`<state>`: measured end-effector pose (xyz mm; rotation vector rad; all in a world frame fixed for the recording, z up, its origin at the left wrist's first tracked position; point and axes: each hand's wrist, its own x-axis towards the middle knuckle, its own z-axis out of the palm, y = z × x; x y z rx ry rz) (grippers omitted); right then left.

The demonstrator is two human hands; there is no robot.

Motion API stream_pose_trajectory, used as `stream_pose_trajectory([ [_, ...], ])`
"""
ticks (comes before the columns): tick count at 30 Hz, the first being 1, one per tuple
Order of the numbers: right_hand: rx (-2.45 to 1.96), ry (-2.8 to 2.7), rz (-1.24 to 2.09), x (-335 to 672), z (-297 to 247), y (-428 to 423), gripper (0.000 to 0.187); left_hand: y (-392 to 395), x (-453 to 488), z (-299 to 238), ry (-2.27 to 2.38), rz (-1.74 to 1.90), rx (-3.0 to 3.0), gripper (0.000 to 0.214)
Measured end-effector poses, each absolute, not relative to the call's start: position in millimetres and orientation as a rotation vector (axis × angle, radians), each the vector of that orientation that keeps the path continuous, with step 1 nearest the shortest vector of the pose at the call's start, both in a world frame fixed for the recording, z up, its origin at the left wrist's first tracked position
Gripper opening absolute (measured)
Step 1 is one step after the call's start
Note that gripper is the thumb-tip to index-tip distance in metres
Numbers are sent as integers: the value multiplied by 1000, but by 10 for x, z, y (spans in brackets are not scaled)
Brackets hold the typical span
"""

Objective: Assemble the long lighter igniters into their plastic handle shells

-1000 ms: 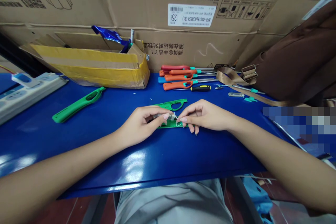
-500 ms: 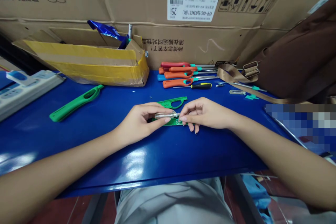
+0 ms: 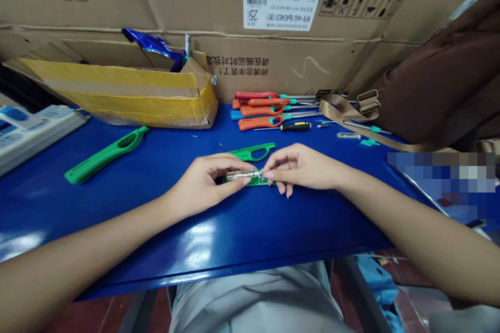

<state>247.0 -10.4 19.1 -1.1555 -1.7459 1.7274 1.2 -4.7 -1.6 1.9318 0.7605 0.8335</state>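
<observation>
My left hand (image 3: 205,183) pinches a small clear tube with a metal end (image 3: 242,174) just above a green plastic handle shell (image 3: 252,155) lying open on the blue table (image 3: 164,187). My right hand (image 3: 300,166) meets it from the right, its thumb and forefinger pinched at the tube's metal tip, the other fingers curled down onto the green shell. Both hands hide the shell's near half.
A second green handle (image 3: 103,155) lies at the left. A yellow-taped cardboard box (image 3: 128,94) and a white power strip (image 3: 35,127) stand further left. Several orange-handled screwdrivers (image 3: 265,109) lie behind the hands. A brown bag with a strap (image 3: 437,83) fills the right. Cardboard cartons wall the back.
The tube has come a little more into sight between my fingers and my hands stay together over the green shell. The camera has shifted slightly.
</observation>
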Motion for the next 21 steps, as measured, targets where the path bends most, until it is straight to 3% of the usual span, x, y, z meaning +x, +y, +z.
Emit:
stream_pose_trajectory([
  [9,-1147,-1742,1742,2467,188,-93,43,-39,-1,-3,770,784,2219,23],
  [21,-1166,-1779,1693,2481,168,-97,46,-52,20,-4,816,845,2051,23],
])
